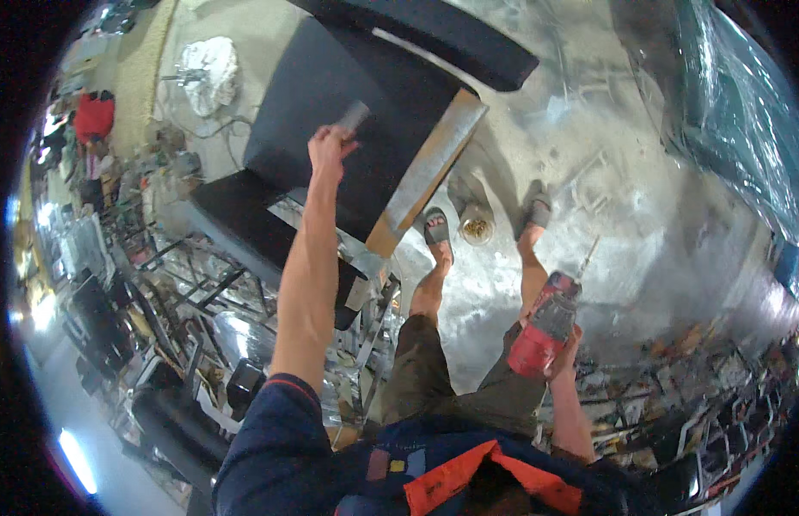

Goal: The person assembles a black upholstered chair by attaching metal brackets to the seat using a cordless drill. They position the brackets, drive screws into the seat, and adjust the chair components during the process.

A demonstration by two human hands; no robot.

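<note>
In my right hand [569, 341] is a red and black power drill [547, 322], its long thin bit [591, 254] pointing away from me. My left hand [330, 148] is closed on a small grey flat piece [355, 115], blurred by motion, so I cannot tell its kind. That hand is over the broad panel of a black upholstered piece of furniture [306, 93], which looks like an armchair frame tipped over. A pale strip of bare wood and metal [434, 168] runs along its near right edge. Between my feet stands a round container [477, 229] with small yellowish bits inside.
Metal frames and scrap [219, 301] crowd the left side. More tangled metal parts [666, 404] are piled at the lower right. Plastic-wrapped dark green goods [739, 112] stand at the far right. A white cloth-like bundle [212, 76] sits on the floor at the upper left.
</note>
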